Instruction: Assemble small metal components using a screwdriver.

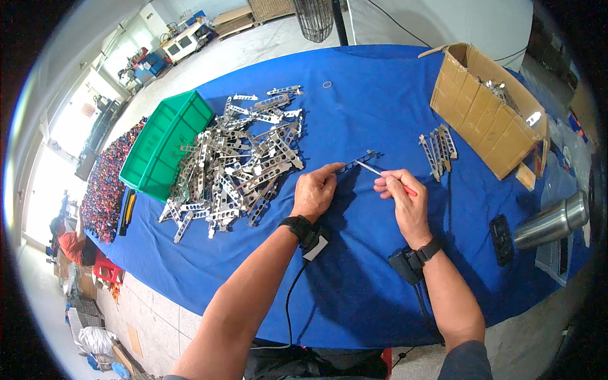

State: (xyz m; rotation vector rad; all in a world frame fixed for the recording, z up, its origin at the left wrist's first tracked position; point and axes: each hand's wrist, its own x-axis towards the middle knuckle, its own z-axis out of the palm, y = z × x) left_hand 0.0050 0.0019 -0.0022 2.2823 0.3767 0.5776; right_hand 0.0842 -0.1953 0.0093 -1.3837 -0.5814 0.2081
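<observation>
Near the middle of the blue cloth, my left hand (315,192) has its index finger and thumb closed at the near end of a perforated metal strip (363,158). The strip lies slantwise, its far end pointing up and right. My right hand (405,197) grips a slim tool (373,170) with a red handle and a thin pale shaft. The shaft's tip meets the strip around its middle; whether it enters a hole is too small to tell. A heap of similar metal strips (237,168) spreads to the left, and several more strips (438,152) lie side by side at the right.
A green bin (166,144) tilts beside the heap. At the right stand an open cardboard box (484,111) holding metal parts, a steel flask (552,220) lying over, and a black object (501,240). Cables run from both wrist straps. A person (71,240) sits at far left.
</observation>
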